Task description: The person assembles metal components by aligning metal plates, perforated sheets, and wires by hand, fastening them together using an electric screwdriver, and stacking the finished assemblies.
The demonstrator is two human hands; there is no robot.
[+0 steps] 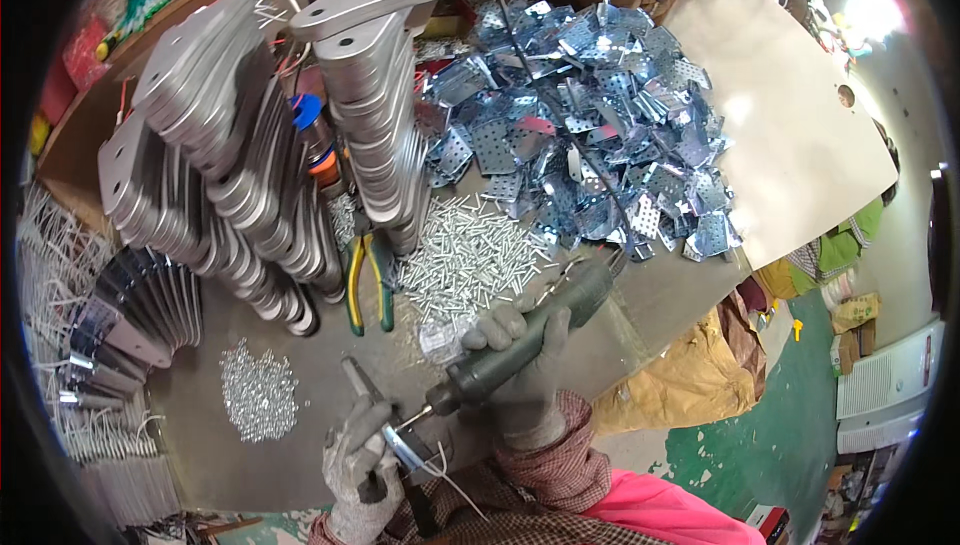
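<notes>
My right hand (540, 375), in a grey glove, is wrapped round a dark green power screwdriver (490, 370). Its bit points down and left and meets a small silvery metal part (405, 448) with white wires (445, 470) trailing from it. That part is gripped in my left hand (360, 455), also gloved. A dark grey flat piece (361, 381) sticks out above the left fingers; its kind is unclear. Left of that hand lies a pile of small shiny hardware (258, 391). Beyond the screwdriver are heaped silver screws or rivets (470, 255).
Pliers (368, 280) with yellow-green handles lie beside tall stacks of curved metal plates (375, 95). Perforated metal brackets (600, 115) form a big heap at the back. A cable (560, 110) crosses it to the screwdriver. Wired parts (100, 455) line the left edge; cardboard (790, 135) lies right.
</notes>
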